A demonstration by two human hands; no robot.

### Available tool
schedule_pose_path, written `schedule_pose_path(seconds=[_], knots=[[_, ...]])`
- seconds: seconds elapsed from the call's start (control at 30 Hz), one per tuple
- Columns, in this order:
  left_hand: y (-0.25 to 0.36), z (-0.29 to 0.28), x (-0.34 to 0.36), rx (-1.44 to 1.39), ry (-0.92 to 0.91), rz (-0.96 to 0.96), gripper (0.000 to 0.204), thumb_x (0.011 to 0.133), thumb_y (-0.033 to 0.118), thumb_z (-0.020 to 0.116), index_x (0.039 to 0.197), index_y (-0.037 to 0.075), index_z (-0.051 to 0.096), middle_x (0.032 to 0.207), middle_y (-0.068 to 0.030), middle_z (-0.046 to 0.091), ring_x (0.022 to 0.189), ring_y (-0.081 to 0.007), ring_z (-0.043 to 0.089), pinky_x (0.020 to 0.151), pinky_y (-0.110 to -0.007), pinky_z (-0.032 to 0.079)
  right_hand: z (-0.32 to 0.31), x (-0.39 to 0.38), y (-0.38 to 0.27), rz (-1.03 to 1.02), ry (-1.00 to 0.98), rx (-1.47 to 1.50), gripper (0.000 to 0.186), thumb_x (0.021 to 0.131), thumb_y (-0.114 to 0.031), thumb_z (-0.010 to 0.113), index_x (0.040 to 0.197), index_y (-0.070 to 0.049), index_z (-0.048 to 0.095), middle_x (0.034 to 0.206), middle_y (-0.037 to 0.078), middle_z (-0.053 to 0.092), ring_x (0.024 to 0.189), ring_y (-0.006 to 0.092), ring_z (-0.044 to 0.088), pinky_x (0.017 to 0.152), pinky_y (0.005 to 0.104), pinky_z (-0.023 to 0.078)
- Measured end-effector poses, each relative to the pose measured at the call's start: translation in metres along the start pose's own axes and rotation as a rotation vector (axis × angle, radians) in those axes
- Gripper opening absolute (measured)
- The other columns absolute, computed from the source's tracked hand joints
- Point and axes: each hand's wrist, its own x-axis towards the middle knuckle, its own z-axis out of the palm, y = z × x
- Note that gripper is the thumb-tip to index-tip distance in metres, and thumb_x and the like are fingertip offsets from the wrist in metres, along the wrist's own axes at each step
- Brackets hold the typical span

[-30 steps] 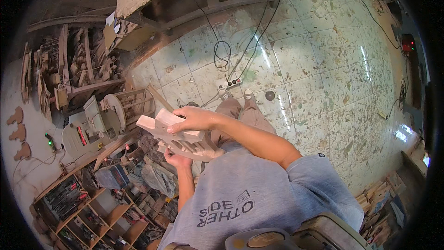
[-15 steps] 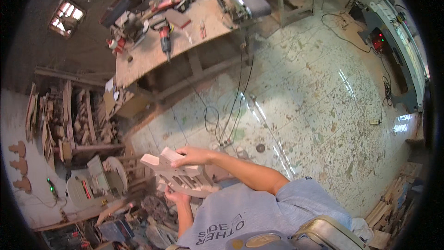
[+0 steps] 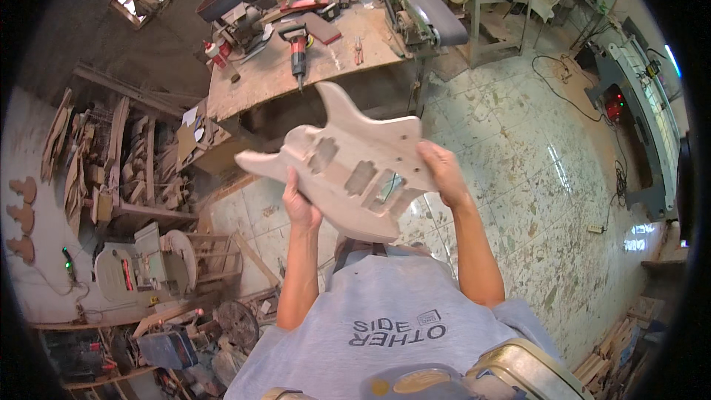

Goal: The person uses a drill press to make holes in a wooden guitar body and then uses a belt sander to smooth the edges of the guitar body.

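An unpainted wooden electric guitar body [image 3: 337, 178] is held up in front of my chest, its broad face with several routed cavities turned toward me. Floor shows through one of the cut-outs. My left hand [image 3: 301, 204] grips its left edge beneath a pointed horn, the thumb lying on the face. At the opposite end, my right hand [image 3: 444, 174] is closed on the edge near a few small drilled holes. The fingers of both hands are partly hidden behind the wood.
Beyond the guitar body stands a workbench [image 3: 259, 92] carrying a red-and-black power tool [image 3: 298, 55], pliers [image 3: 358, 50] and a belt sander [image 3: 433, 11]. Wood pieces fill a rack [image 3: 137, 155] at left, above a disc sander [image 3: 152, 263]. Cables [image 3: 570, 78] trail across the floor at right.
The guitar body has risen from low left to before my chest and turned its face toward me. My right hand has swung right to its far end; my left hand has moved up.
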Motion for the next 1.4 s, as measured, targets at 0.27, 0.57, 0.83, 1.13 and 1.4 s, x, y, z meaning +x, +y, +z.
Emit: schedule_pose_path(seconds=[0.27,0.57,0.83,1.13,1.4], knots=[[-0.02,0.132,0.068,-0.039,-0.341,-0.073,0.063,0.111,0.049,0.035,0.157,0.005,0.035,0.16,-0.0122,0.043,0.145,-0.033,0.043,0.123,-0.05,0.031,-0.076,-0.005,-0.06,-0.109,0.33,0.273,0.047,0.103,-0.037,0.066,0.121,0.006,0.067,0.105,0.011,0.073,0.088,0.0149,0.07,0.074,0.029,0.058],[-0.006,0.263,0.187,-0.228,-0.455,-0.112,0.052,0.11,0.048,0.042,0.14,0.006,0.052,0.139,-0.012,0.061,0.13,-0.0288,0.057,0.112,-0.046,0.045,-0.143,0.053,-0.188,-0.504,0.462,0.08,0.049,0.1,-0.039,0.069,0.12,0.005,0.069,0.102,0.009,0.073,0.086,0.0147,0.069,0.075,0.0263,0.054],[-0.04,0.363,0.34,-0.339,-0.276,-0.186,0.035,0.106,0.033,0.057,0.121,0.002,0.058,0.121,-0.0156,0.064,0.118,-0.0291,0.062,0.109,-0.05,0.049,-0.184,0.152,-0.277,-0.582,0.537,0.131,0.052,0.098,-0.045,0.07,0.117,0.003,0.069,0.09,0.006,0.071,0.08,0.0106,0.066,0.074,0.0242,0.051],[-0.1,0.429,0.409,-0.438,-0.321,-0.3,0.031,0.1,0.032,0.063,0.111,0.004,0.055,0.107,-0.0117,0.063,0.107,-0.028,0.063,0.104,-0.05,0.052,-0.227,0.182,-0.304,-0.917,0.599,-0.232,0.021,0.095,-0.022,0.078,0.1,-0.002,0.074,0.092,0.005,0.074,0.081,0.0084,0.065,0.076,0.0241,0.05],[-0.14,0.436,0.477,-0.581,-0.496,-0.039,0.054,0.102,0.061,0.052,0.104,0.007,0.051,0.087,-0.0072,0.06,0.082,-0.023,0.066,0.083,-0.044,0.06,-0.26,0.268,-0.279,-0.641,0.699,0.012,0.033,0.1,-0.034,0.068,0.115,-0.005,0.072,0.11,0.006,0.069,0.103,0.0122,0.059,0.09,0.0254,0.046]])
